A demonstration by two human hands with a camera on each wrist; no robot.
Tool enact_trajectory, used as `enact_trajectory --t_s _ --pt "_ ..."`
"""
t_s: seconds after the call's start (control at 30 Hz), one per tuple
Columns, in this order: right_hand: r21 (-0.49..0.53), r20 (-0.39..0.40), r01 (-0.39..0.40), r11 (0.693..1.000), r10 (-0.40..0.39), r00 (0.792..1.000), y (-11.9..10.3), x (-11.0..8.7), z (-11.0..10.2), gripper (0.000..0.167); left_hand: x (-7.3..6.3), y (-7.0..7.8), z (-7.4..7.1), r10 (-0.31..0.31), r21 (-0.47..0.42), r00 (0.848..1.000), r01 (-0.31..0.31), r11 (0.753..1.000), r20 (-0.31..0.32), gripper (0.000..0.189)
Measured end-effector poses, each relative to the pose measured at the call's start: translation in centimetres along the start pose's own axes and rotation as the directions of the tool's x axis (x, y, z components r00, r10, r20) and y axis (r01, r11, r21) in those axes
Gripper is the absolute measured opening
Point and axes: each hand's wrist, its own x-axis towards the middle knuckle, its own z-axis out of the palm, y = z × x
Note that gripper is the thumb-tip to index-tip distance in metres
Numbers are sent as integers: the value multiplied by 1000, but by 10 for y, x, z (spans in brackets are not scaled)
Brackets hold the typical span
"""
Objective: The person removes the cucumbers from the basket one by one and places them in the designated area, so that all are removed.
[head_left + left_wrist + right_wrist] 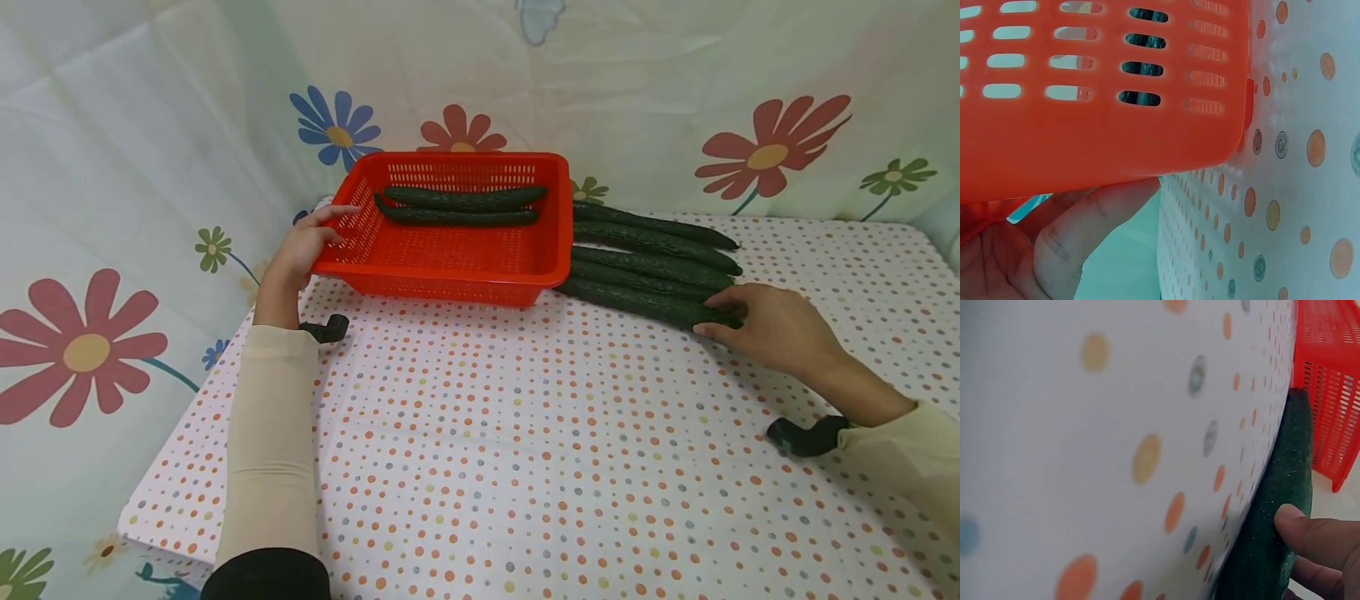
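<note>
A red plastic basket (442, 275) with slotted walls stands toward the back of the table. My left hand (298, 250) grips its left end, fingers over the rim and thumb (1094, 219) against the outside. Inside, two dark green cucumbers (468, 200) lie side by side along the back. To the right of the basket, several more cucumbers (652, 237) are laid in a row on the tabletop. My right hand (787, 329) pinches the right end of the nearest one, a long cucumber (1282, 469), whose far end points at the basket.
A white cloth with coloured dots covers the table (480, 433). Behind it hangs a flower-printed curtain (630, 100), which also runs down the left side. A black wrist-camera mount (806, 436) juts out near the right cuff, and another (326, 329) near the left wrist.
</note>
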Motion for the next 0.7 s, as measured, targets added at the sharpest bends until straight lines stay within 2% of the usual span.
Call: enact_trajectory --t_s 0.13,0.47,0.7 --pt "-2 5 12 1000 -12 1000 -4 0 -3 44 -1 1 1 5 7 1000 -5 1000 3 50" --pt "1 -43 84 996 -84 996 -28 2 -24 36 0 1 0 11 4 1000 -11 1000 -1 50" --pt "-12 -74 171 985 -172 982 -54 17 -43 35 1 0 0 -2 -4 1000 2 1000 0 50"
